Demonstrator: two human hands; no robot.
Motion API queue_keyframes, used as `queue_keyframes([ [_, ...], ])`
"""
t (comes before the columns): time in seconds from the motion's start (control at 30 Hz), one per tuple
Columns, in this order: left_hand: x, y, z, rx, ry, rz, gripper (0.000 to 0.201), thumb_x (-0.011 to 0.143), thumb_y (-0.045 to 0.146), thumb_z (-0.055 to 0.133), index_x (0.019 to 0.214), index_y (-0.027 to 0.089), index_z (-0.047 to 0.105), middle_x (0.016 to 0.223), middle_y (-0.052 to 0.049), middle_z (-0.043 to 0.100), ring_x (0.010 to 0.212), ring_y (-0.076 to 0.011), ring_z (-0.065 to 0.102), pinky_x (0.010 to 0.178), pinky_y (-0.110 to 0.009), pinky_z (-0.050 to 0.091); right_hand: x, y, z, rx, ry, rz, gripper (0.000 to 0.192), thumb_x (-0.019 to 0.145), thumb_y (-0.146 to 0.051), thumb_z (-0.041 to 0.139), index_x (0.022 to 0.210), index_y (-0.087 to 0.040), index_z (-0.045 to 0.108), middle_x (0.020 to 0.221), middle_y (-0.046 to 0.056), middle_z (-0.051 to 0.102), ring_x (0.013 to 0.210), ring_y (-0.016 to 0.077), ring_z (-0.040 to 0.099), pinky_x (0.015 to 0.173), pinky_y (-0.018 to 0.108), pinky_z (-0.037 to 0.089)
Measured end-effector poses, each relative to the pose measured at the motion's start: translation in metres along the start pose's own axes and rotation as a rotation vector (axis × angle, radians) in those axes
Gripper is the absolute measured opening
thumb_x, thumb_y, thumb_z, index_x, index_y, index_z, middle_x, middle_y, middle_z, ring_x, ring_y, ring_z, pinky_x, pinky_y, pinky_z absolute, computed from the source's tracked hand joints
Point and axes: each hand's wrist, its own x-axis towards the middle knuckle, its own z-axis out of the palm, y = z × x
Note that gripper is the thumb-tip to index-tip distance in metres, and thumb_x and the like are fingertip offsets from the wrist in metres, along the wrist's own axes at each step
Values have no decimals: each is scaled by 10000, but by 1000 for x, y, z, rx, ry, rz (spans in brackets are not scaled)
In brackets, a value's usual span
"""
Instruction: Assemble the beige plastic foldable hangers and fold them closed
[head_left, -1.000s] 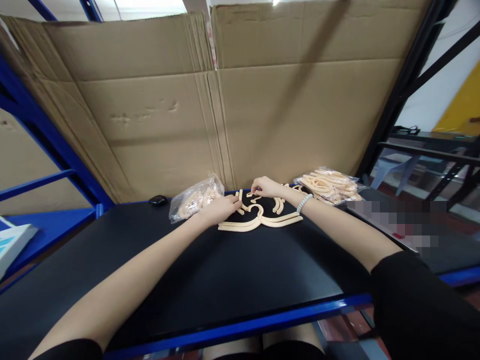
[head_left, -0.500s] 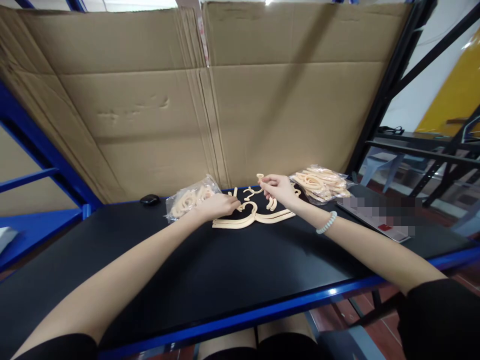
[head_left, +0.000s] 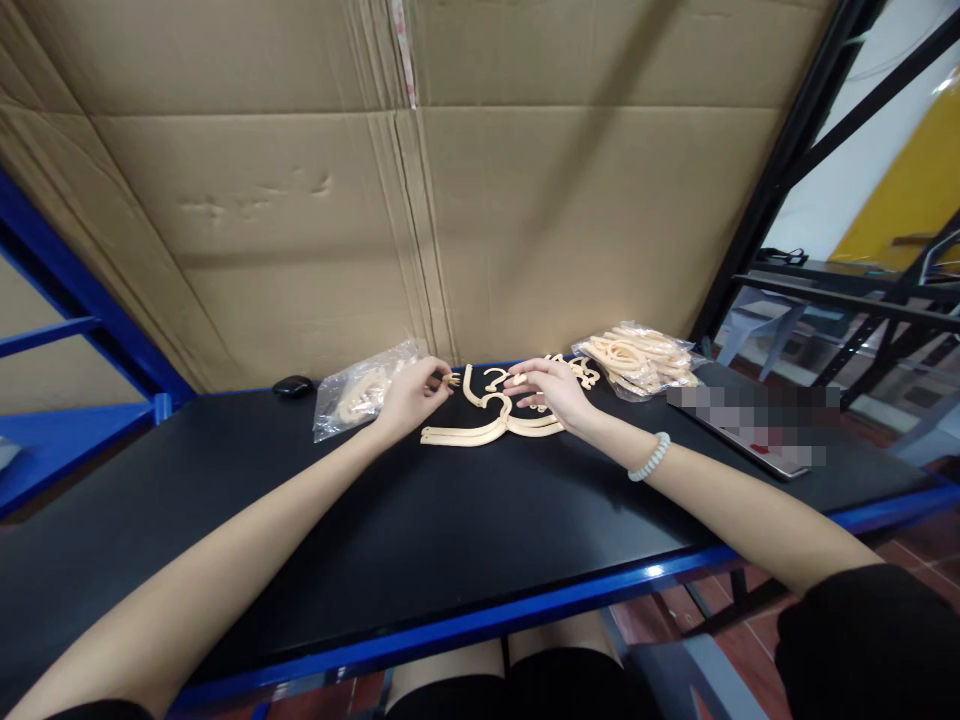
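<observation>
My left hand (head_left: 411, 402) pinches a small beige plastic piece (head_left: 452, 380) between thumb and fingertips, beside a clear bag. My right hand (head_left: 553, 392) has its fingers curled around another small beige piece (head_left: 518, 379), its shape partly covered. Between and below the hands, on the black table, lie long curved beige hanger arms (head_left: 465, 437) that meet in the middle beneath a hook-shaped part (head_left: 495, 402). A single straight-ish arm piece (head_left: 469, 384) and a small hook (head_left: 495, 376) lie just behind. More small beige parts (head_left: 583, 371) lie behind my right hand, which hides some of them.
A clear bag of beige parts (head_left: 360, 396) lies left of my left hand, with a small black object (head_left: 292, 386) farther left. Right are a fuller bag (head_left: 637, 360) and a flat, partly blurred device (head_left: 780, 460). Cardboard (head_left: 300, 230) stands along the table's back edge.
My left hand has lifted back from the parts on the table and now holds a small piece up. My right hand has lowered slightly with its piece. The view has tilted down a little.
</observation>
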Motion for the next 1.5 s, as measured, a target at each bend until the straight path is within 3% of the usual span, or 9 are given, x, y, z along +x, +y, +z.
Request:
queue_keyframes([
  [0.23, 0, 27, 11, -394, 189, -362, 186, 676, 267, 650, 800, 146, 582, 763, -54, 681, 725, -197, 710, 658, -294, 586, -4, -4, -6, 47, 35, 71, 193, 881, -222, 475, 795, -140, 628, 774, 102, 724, 684, 163, 696, 525, 224, 541],
  [0.4, 4, 36, 0, -477, 325, -478, 182, 712, 316, 628, 709, 139, 584, 669, -40, 663, 717, -187, 709, 682, -274, 572, -7, -5, -8, 69, 18, 55, 173, 882, -266, 522, 824, -139, 623, 844, 110, 721, 678, 157, 689, 540, 236, 543],
  [0.5, 3, 44, -6, -455, 346, -492, 236, 657, 331, 716, 698, 136, 588, 647, -34, 658, 669, -178, 692, 628, -248, 551, -8, -7, -9, 58, 15, 41, 136, 850, -269, 577, 836, -141, 624, 881, 102, 711, 657, 144, 683, 498, 209, 517],
  [0.63, -5, 59, -7, -416, 250, -424, 304, 625, 279, 761, 806, 157, 550, 678, -15, 650, 630, -165, 675, 574, -235, 520, -9, -8, -10, 39, 21, 16, 120, 779, -232, 666, 857, -149, 626, 869, 71, 699, 641, 120, 674, 471, 177, 486],
  [0.83, -19, 77, 1, -547, 232, -327, 575, 598, 237, 785, 1085, 201, 483, 1018, -28, 584, 723, -130, 659, 715, -315, 564, -11, -5, -10, 42, 22, 11, 275, 696, -151, 732, 905, -171, 555, 767, 19, 684, 635, 121, 677, 502, 190, 508],
  [1.0, -29, 87, 3, -655, 126, -380, 348, 681, 283, 736, 963, 157, 575, 886, -28, 617, 868, -186, 649, 860, -358, 517, -10, -4, -11, 129, 60, 21, 427, 660, -97, 746, 911, -226, 426, 746, -22, 702, 638, 125, 688, 577, 222, 548],
  [1.1, -39, 88, 7, -699, 147, -383, 275, 698, 295, 731, 868, 171, 554, 835, -8, 600, 838, -173, 639, 827, -341, 517, -11, -6, -13, 152, 3, 30, 408, 644, -111, 763, 938, -209, 498, 767, 5, 716, 698, 134, 698, 682, 256, 572],
  [1.23, -55, 86, 18, -697, 149, -384, 235, 714, 277, 727, 810, 174, 540, 830, 2, 568, 789, -147, 617, 759, -301, 524, -21, -8, -10, 143, -123, 25, 258, 611, -194, 807, 781, -160, 615, 775, 8, 687, 761, 151, 708, 771, 264, 568],
  [1.5, -68, 88, 29, -655, 119, -377, 173, 750, 273, 698, 785, 188, 552, 825, -22, 601, 839, -188, 638, 808, -345, 530, -48, -8, 7, -53, -293, 178, 196, 671, -308, 774, 763, -161, 682, 866, 49, 709, 828, 142, 675, 697, 243, 570],
])
